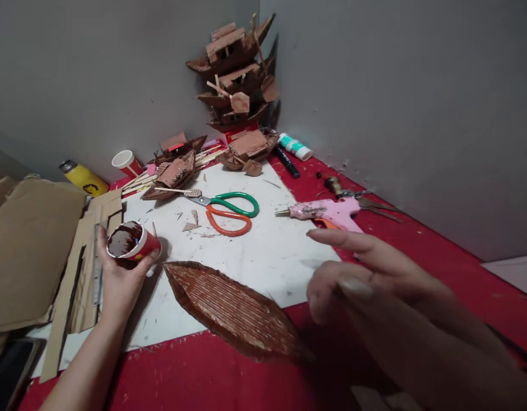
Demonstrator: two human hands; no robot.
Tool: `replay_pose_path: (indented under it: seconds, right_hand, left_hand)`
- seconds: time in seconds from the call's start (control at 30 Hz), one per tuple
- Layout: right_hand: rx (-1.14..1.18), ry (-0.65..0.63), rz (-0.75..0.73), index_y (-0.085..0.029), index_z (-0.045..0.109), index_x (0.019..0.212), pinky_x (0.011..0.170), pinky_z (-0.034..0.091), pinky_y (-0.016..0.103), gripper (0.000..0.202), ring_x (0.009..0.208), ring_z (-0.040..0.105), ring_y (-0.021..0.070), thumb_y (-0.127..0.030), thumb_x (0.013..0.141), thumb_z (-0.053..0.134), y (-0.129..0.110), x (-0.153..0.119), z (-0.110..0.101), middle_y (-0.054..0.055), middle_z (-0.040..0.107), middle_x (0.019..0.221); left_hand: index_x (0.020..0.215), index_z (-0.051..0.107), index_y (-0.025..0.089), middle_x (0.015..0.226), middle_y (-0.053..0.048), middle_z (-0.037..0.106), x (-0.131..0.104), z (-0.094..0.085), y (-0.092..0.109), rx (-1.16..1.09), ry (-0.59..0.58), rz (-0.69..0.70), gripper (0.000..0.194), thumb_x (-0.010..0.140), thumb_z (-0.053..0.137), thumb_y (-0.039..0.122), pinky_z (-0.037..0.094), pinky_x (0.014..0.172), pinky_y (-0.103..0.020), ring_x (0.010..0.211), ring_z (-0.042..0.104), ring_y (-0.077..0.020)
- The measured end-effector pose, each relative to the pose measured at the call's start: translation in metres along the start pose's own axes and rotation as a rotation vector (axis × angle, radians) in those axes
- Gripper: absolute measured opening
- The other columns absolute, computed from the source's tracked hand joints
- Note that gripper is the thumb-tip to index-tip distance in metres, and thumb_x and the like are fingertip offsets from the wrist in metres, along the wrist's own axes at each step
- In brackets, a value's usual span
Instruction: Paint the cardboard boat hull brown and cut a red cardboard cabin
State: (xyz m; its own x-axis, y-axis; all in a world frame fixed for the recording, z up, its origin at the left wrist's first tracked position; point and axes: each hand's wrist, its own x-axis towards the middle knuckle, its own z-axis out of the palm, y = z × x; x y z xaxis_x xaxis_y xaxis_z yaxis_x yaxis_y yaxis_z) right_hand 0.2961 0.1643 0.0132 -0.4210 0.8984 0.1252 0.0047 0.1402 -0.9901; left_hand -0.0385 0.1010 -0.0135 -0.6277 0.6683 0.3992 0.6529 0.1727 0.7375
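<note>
My left hand (123, 281) is wrapped round a red paper cup (149, 245). Dark brown paint streaks the inside of the cup, which tips slightly toward me. Close to the camera, my right hand (375, 285) hovers above the table, partly blurred. Its index finger points out to the left and the others curl, with a gap between them and nothing visible in the hand. Between my hands lies a brown cardboard boat hull (238, 308) with a ribbed, glossy floor, partly on white paper (195, 245) and partly on the red tabletop (173, 379).
Green-and-orange scissors (229, 214) lie on the paper among scraps. A pink glue gun (323, 211) rests at right. Finished model boats (229, 51) are stacked in the corner, others (178, 174) below. Cardboard pieces (36, 245), a yellow bottle (84, 178) and another cup (127, 162) stand left.
</note>
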Motion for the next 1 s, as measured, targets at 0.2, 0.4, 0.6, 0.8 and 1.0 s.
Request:
replay_pose_path:
  seconds: [0.2,0.4,0.6,0.8,1.0]
  right_hand:
    - [0.184,0.183,-0.044,-0.024,0.050,0.120,0.060,0.055,0.029,0.036,0.063,0.064,0.0165,-0.038,0.088,0.060,0.006,0.000,0.016,-0.001,0.065,0.068]
    - [0.023,0.244,-0.118,-0.023,0.049,0.121,0.062,0.056,0.032,0.038,0.069,0.066,0.0185,-0.039,0.088,0.060,0.006,-0.018,0.022,0.001,0.066,0.072]
    - [-0.100,0.384,-0.162,-0.026,0.050,0.122,0.066,0.057,0.031,0.040,0.072,0.067,0.0187,-0.044,0.088,0.059,0.009,-0.041,0.015,0.002,0.068,0.076]
    - [-0.115,0.312,-0.330,-0.028,0.050,0.124,0.077,0.058,0.031,0.032,0.086,0.068,0.0183,-0.033,0.093,0.054,-0.009,-0.045,0.021,0.003,0.070,0.087]
    - [-0.395,-0.129,-1.048,-0.014,0.045,0.133,0.115,0.031,0.042,0.047,0.130,0.048,0.0221,-0.041,0.095,0.046,-0.035,-0.051,0.054,0.012,0.062,0.128]
  left_hand:
    - [0.152,0.010,0.015,0.155,-0.019,0.030,-0.001,-0.001,0.001,-0.084,-0.036,-0.012,0.116,0.064,0.083,0.034,0.028,0.114,-0.038,0.137,0.039,-0.0258]
    - [0.152,0.011,0.024,0.140,-0.018,0.050,-0.013,-0.023,0.010,-0.335,-0.045,-0.211,0.113,0.065,0.083,0.032,0.037,0.108,-0.043,0.126,0.052,-0.0253]
    - [0.139,0.042,0.024,0.126,-0.015,0.062,-0.043,-0.068,0.049,-0.813,0.012,-0.424,0.063,0.082,0.064,0.041,0.044,0.102,-0.042,0.122,0.057,-0.0256]
    - [0.134,0.051,0.017,0.118,-0.019,0.067,-0.080,-0.067,0.108,-1.175,-0.520,-0.750,0.053,0.093,0.041,0.048,0.056,0.084,-0.038,0.103,0.068,-0.0262]
    - [0.133,0.052,0.019,0.109,-0.015,0.070,-0.108,-0.002,0.140,-1.195,-0.813,-0.665,0.051,0.092,0.045,0.049,0.054,0.087,-0.043,0.100,0.068,-0.0267]
